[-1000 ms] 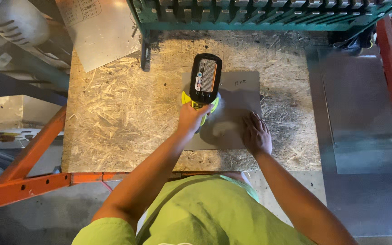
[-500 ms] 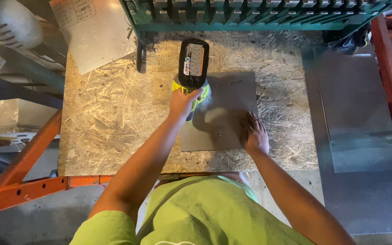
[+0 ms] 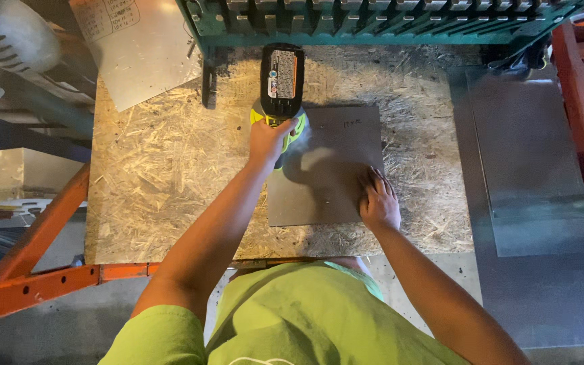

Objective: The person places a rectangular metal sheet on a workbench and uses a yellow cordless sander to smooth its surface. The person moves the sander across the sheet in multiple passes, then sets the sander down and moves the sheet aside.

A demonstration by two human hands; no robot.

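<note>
Head view: left hand clamped around handle of yellow-green cordless power tool with black battery pack, standing at upper left corner of flat grey rectangular metal sheet. Right hand pressed flat, fingers together, on sheet's lower right edge. Sheet lies on chipboard worktop. Green metal rack behind; orange steel frame at left.
</note>
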